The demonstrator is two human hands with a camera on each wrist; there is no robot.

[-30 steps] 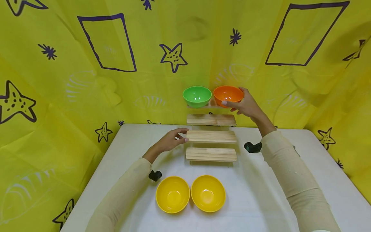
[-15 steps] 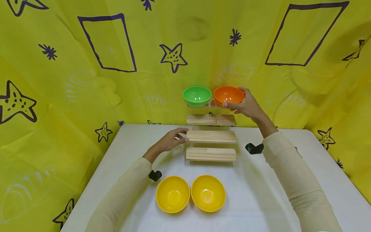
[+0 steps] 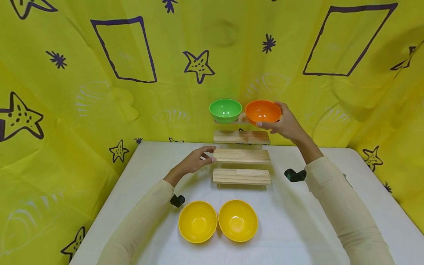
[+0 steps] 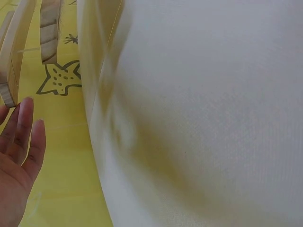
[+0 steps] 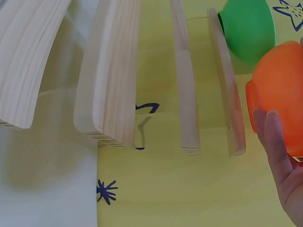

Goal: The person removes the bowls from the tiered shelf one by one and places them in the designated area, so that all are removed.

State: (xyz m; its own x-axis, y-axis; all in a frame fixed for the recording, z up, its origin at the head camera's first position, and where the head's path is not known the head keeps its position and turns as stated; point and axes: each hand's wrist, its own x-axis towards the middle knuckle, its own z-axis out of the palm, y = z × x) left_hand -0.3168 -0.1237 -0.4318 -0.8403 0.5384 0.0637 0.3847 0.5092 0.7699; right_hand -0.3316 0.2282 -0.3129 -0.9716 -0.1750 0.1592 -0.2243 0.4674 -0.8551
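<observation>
In the head view my right hand (image 3: 287,124) grips the orange bowl (image 3: 262,110) by its right side, thumb in front. The right wrist view has the bowl's base slightly apart from the top board (image 5: 231,104) of a tiered wooden stand (image 3: 241,156). Left of it a green bowl (image 3: 225,110) sits upright on that same board. My left hand (image 3: 195,161) holds the left end of a lower board between thumb and fingers. In the left wrist view its outer fingers (image 4: 35,146) are extended; the thumb is mostly cut off.
Two yellow bowls (image 3: 197,222) stand side by side on the white table (image 3: 298,228), in front of the stand. A yellow patterned curtain (image 3: 159,95) hangs close behind the stand and along both sides.
My right hand and the orange bowl have shifted slightly right and toward me, away from the green bowl. The left hand, the stand and the other bowls have stayed put.
</observation>
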